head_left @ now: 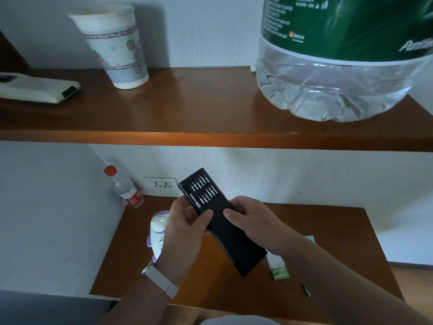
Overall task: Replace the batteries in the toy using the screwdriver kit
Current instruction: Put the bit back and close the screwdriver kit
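The left hand's grip curls round the screwdriver kit beside its exposed bits. The right hand's grip pinches the opposite edge, thumb on top.

White wall, wooden shelf, desk

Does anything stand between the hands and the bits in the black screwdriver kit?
Nothing visible does. The black rectangular screwdriver kit case is slid partly open, its silver bits lying exposed beyond the left hand and right hand, which both grip it.
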